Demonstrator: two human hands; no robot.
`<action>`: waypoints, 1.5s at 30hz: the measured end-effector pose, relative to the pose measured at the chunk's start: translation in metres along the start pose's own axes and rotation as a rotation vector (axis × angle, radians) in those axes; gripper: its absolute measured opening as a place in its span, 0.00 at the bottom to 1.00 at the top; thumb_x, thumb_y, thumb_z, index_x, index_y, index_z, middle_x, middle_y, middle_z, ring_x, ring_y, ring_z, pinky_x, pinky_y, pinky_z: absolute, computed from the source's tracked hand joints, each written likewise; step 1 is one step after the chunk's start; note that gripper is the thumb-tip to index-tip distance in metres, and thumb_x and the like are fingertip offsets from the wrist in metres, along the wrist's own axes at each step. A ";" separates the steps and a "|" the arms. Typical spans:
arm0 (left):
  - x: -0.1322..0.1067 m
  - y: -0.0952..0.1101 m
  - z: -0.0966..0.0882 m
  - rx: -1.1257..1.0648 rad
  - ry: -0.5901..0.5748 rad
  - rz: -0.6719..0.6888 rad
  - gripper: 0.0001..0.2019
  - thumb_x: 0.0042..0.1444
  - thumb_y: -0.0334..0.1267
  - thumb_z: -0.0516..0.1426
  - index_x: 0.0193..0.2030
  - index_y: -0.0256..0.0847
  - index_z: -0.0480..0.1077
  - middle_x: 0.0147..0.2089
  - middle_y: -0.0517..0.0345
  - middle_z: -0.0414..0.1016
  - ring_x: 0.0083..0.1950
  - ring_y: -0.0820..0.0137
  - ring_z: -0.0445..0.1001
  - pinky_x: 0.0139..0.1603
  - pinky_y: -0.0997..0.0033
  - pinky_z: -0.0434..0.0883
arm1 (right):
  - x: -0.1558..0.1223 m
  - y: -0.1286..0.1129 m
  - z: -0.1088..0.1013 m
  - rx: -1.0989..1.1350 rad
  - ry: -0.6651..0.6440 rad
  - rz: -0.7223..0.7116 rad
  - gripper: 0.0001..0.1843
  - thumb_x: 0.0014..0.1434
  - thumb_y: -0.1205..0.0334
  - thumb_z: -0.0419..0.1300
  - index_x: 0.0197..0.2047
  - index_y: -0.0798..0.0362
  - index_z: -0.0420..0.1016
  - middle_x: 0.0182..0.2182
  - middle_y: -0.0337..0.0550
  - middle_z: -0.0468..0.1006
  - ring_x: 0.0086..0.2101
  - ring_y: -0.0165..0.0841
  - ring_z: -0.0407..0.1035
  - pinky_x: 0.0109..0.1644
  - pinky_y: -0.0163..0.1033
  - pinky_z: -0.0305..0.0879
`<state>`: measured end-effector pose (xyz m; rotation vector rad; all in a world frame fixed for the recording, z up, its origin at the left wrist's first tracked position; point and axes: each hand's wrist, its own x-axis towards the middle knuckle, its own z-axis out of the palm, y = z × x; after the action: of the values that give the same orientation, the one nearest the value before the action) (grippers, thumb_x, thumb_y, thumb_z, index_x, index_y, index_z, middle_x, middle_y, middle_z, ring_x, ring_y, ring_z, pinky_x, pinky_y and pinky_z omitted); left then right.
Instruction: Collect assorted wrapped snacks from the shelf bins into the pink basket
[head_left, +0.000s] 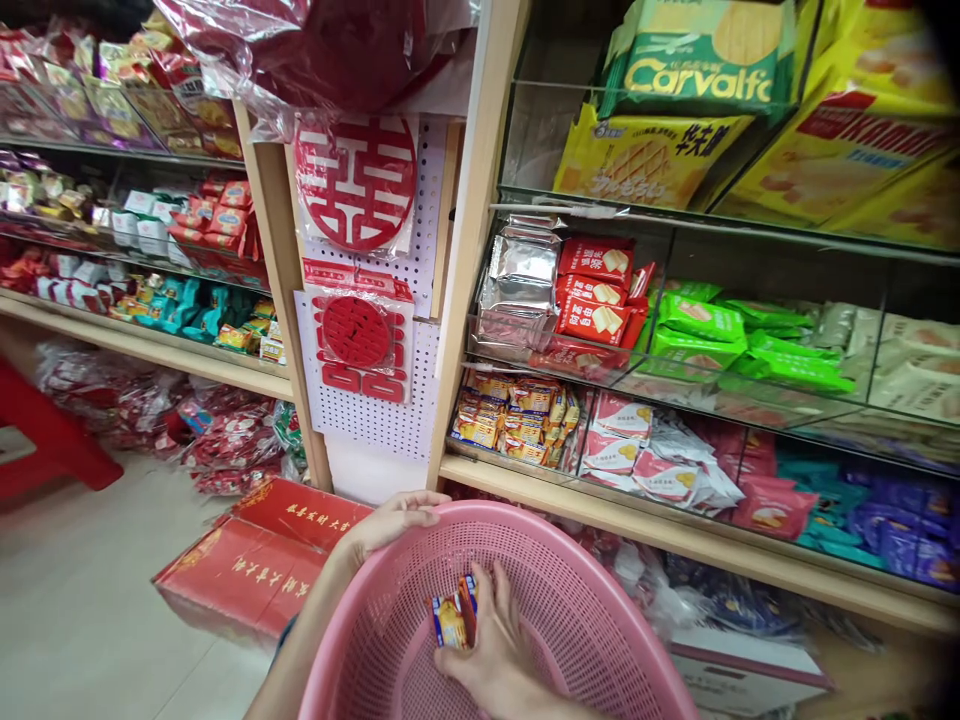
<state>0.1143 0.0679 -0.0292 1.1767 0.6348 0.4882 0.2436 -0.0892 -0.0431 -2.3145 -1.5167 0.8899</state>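
Observation:
A pink plastic mesh basket [592,590] fills the lower middle of the view. My left hand [390,522] grips its far left rim, fingers curled over the edge. My right hand [487,645] is inside the basket, closed around small snack packets [452,618] with orange, blue and red wrappers. Just beyond the basket, the lower shelf compartment holds a pile of similar yellow-orange snack packets [514,415].
Wooden shelves [675,535] with clear dividers carry silver, red, green, white and blue snack bags. Large yellow and green biscuit bags sit on top. Red paper decorations hang on a white pegboard [375,415]. Red boxes [259,560] lie on the floor; a red stool [45,435] stands left.

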 end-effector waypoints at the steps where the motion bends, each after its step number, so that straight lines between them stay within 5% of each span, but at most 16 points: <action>1: 0.000 0.000 0.000 0.002 0.002 -0.001 0.19 0.42 0.38 0.65 0.43 0.39 0.74 0.41 0.53 0.78 0.41 0.62 0.72 0.50 0.62 0.64 | 0.000 0.000 0.001 0.000 0.004 -0.005 0.52 0.39 0.63 0.61 0.66 0.57 0.43 0.67 0.56 0.32 0.65 0.47 0.36 0.64 0.51 0.47; 12: 0.001 -0.001 -0.001 0.005 0.015 -0.006 0.17 0.42 0.37 0.65 0.42 0.41 0.75 0.38 0.56 0.78 0.41 0.62 0.72 0.49 0.64 0.64 | 0.004 0.002 0.007 0.009 0.029 -0.012 0.53 0.38 0.65 0.61 0.66 0.58 0.43 0.67 0.59 0.32 0.65 0.51 0.36 0.63 0.52 0.48; 18: 0.000 0.001 0.001 0.011 0.008 -0.008 0.18 0.41 0.38 0.65 0.43 0.41 0.75 0.39 0.55 0.78 0.42 0.61 0.72 0.50 0.64 0.64 | -0.004 0.008 -0.018 0.052 0.006 -0.039 0.52 0.43 0.55 0.64 0.66 0.59 0.44 0.67 0.61 0.31 0.65 0.52 0.32 0.65 0.55 0.39; 22: -0.001 0.003 0.002 -0.003 0.004 -0.013 0.19 0.41 0.37 0.65 0.42 0.41 0.75 0.39 0.54 0.79 0.41 0.62 0.73 0.49 0.64 0.64 | -0.011 0.012 -0.047 0.100 0.059 -0.182 0.44 0.50 0.53 0.60 0.66 0.56 0.45 0.67 0.56 0.36 0.65 0.45 0.33 0.67 0.51 0.39; 31: -0.005 0.006 0.009 -0.027 -0.008 -0.035 0.18 0.42 0.36 0.65 0.43 0.41 0.74 0.38 0.55 0.78 0.39 0.64 0.73 0.46 0.65 0.65 | 0.017 -0.002 -0.109 -0.035 0.543 -0.752 0.23 0.60 0.62 0.50 0.59 0.50 0.57 0.58 0.50 0.62 0.58 0.40 0.55 0.62 0.52 0.55; 45: -0.002 0.002 0.001 -0.044 -0.017 -0.024 0.20 0.40 0.37 0.66 0.44 0.37 0.73 0.39 0.55 0.79 0.38 0.68 0.73 0.45 0.68 0.65 | 0.076 -0.016 -0.168 -0.244 0.833 -0.757 0.16 0.61 0.65 0.48 0.51 0.55 0.65 0.48 0.50 0.71 0.49 0.42 0.63 0.52 0.48 0.62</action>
<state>0.1140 0.0665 -0.0269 1.1296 0.6198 0.4691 0.3541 0.0068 0.0696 -1.6062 -1.8575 -0.4158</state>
